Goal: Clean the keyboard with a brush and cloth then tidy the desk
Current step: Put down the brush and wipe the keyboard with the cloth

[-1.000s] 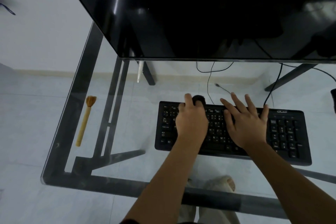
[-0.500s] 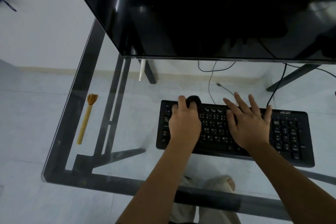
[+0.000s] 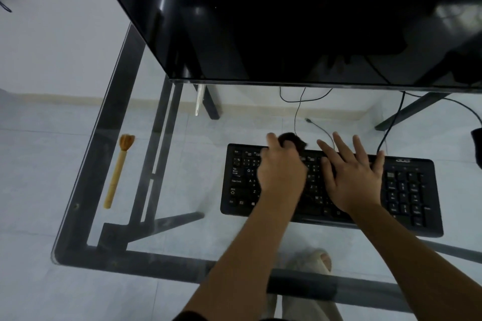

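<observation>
Cloth on the keys: my left hand (image 3: 283,174) bunches a dark cloth (image 3: 293,141) against the far edge of a black keyboard (image 3: 409,190). Thumb and fingers are curled round the wad, which is blurred and shows only as a dark lump past my knuckles. My right hand (image 3: 352,180) lies flat on the keys just beside the left, fingers straight and spread, holding nothing. The two hands are apart, with a narrow strip of keys between them.

The keyboard sits under both hands on a glass worktop (image 3: 182,190). My hands partly cover its letter block, and its number pad lies bare out past my right hand. A wooden brush (image 3: 118,172) lies on the glass well off to the left of my left hand, near the worktop's left edge. Its bristle head points away from me and its handle towards me, and neither hand touches it.

Beyond my fingertips a big black monitor (image 3: 287,21) fills the upper part of the view, its screen dark. Thin black cables (image 3: 295,117) trail between the monitor and the far edge of the keyboard. A dark object (image 3: 477,146) is cut off by the frame far to the right of my right hand, and I cannot tell what it is. Through the glass, around and below my forearms, show the worktop's black frame (image 3: 112,117), a pale tiled floor (image 3: 39,164) and my foot (image 3: 317,259).
</observation>
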